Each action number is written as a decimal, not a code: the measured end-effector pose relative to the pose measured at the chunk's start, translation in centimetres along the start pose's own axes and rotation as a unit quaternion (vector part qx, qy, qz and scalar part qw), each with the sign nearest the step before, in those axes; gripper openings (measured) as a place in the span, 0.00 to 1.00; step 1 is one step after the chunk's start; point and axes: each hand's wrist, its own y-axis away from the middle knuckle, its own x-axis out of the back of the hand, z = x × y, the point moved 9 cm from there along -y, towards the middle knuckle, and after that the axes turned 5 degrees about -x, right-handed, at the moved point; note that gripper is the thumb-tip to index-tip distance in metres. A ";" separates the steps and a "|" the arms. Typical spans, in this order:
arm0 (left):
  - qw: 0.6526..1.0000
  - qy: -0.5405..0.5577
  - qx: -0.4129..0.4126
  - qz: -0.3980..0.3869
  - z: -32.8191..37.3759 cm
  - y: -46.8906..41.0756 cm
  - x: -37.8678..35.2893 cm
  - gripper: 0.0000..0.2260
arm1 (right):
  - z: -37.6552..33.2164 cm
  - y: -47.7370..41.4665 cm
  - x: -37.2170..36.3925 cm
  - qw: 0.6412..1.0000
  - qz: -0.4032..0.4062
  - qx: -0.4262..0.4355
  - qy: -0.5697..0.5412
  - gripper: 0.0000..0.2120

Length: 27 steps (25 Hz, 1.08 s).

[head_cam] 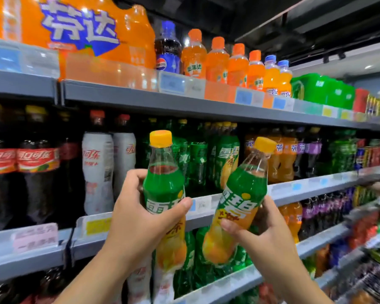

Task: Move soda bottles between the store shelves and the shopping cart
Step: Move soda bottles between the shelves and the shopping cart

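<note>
Bottles, two, each yellow-capped, are held up in front of the middle shelf, close together. The left bottle is upright, with the left hand wrapped around its label. The right bottle tilts cap-right, with the right hand gripping its lower body. Both labels read 雪碧. Behind, the cola bottles read 可口可乐, the Pepsi bottle shows its logo, and the orange multipack reads 芬达.

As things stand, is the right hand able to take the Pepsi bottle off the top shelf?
Probably not yet. The right hand grips the tilted green bottle, and the left hand holds the upright green bottle. The Pepsi bottle itself stands unblocked at the shelf edge.
</note>
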 end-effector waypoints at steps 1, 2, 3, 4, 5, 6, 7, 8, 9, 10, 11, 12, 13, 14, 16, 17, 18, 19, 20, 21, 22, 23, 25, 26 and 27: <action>1.000 0.006 -0.005 -0.001 0.0 -0.5 -0.9 0.26 | 0.2 -1.1 0.7 1.000 0.002 0.009 0.000 0.27; 1.000 0.011 -0.009 0.000 0.0 -1.0 -1.8 0.26 | 0.4 -2.3 1.5 1.000 0.004 0.016 -0.001 0.26; 1.000 0.013 -0.013 0.003 -0.1 -1.6 -2.7 0.26 | 0.6 -3.4 2.3 1.000 0.006 0.024 -0.002 0.26; 1.000 0.012 -0.017 0.008 -0.2 -2.2 -3.7 0.27 | 0.9 -4.7 3.2 0.999 0.004 0.033 -0.004 0.25; 1.000 0.009 -0.021 0.012 -0.3 -2.9 -4.6 0.28 | 1.2 -5.9 4.0 0.999 0.001 0.041 -0.008 0.25; 1.000 0.007 -0.025 0.017 -0.4 -3.6 -5.6 0.28 | 1.6 -7.2 5.0 0.999 -0.001 0.048 -0.013 0.25; 0.999 0.006 -0.028 0.021 -0.5 -4.3 -6.7 0.28 | 2.1 -8.5 6.0 0.998 -0.002 0.056 -0.018 0.24; 0.999 0.006 -0.032 0.024 -0.5 -4.9 -7.8 0.28 | 2.6 -9.8 7.1 0.998 0.000 0.063 -0.022 0.24; 0.999 0.003 -0.039 0.027 -0.4 -5.5 -9.2 0.28 | 3.2 -11.2 8.4 0.997 0.002 0.071 -0.023 0.24; 0.998 0.002 -0.046 0.031 -0.3 -6.0 -10.4 0.28 | 3.7 -12.5 9.4 0.997 -0.001 0.079 -0.023 0.24; 0.998 0.005 -0.051 0.038 -0.1 -6.4 -11.7 0.29 | 4.2 -13.8 10.3 0.996 -0.008 0.085 -0.024 0.24; 0.997 0.012 -0.056 0.047 0.0 -6.7 -13.0 0.29 | 4.8 -15.1 11.2 0.995 -0.016 0.090 -0.029 0.24; 0.996 0.016 -0.065 0.053 0.3 -7.0 -14.1 0.29 | 5.4 -16.2 12.0 0.995 -0.022 0.095 -0.035 0.24; 0.995 0.012 -0.079 0.057 0.6 -7.4 -15.4 0.28 | 6.1 -17.4 12.9 0.994 -0.026 0.099 -0.036 0.24; 0.993 -0.010 -0.108 0.052 1.4 -8.3 -17.7 0.25 | 7.2 -19.6 14.1 0.994 -0.033 0.104 -0.021 0.26; 0.992 -0.018 -0.116 0.049 1.6 -8.7 -18.7 0.24 | 7.8 -20.6 14.5 0.994 -0.042 0.104 -0.017 0.26; 0.991 -0.025 -0.121 0.049 1.7 -9.0 -19.5 0.24 | 8.4 -21.4 14.6 0.993 -0.056 0.102 -0.018 0.26; 0.990 -0.032 -0.127 0.051 1.8 -9.4 -20.3 0.23 | 9.2 -22.2 14.7 0.992 -0.073 0.097 -0.023 0.27; 0.989 -0.038 -0.135 0.051 1.8 -9.6 -21.0 0.23 | 9.9 -22.9 14.7 0.992 -0.088 0.089 -0.024 0.26; 0.987 -0.046 -0.144 0.047 1.8 -9.9 -21.7 0.23 | 10.8 -23.5 14.6 0.992 -0.099 0.080 -0.020 0.26; 0.986 -0.059 -0.150 0.041 1.7 -10.1 -22.4 0.23 | 11.7 -24.1 14.5 0.992 -0.108 0.070 -0.012 0.26; 0.986 -0.070 -0.149 0.038 1.5 -10.2 -22.9 0.24 | 12.5 -24.6 14.4 0.991 -0.115 0.061 -0.004 0.26; 0.987 -0.075 -0.136 0.035 0.9 -10.5 -23.6 0.24 | 14.1 -25.5 14.4 0.991 -0.128 0.039 0.011 0.25; 0.989 -0.072 -0.127 0.037 0.5 -10.6 -23.9 0.24 | 14.7 -25.8 14.2 0.990 -0.134 0.029 0.018 0.25; 0.990 -0.074 -0.116 0.040 0.1 -10.8 -24.1 0.23 | 15.2 -26.2 14.1 0.990 -0.141 0.021 0.022 0.25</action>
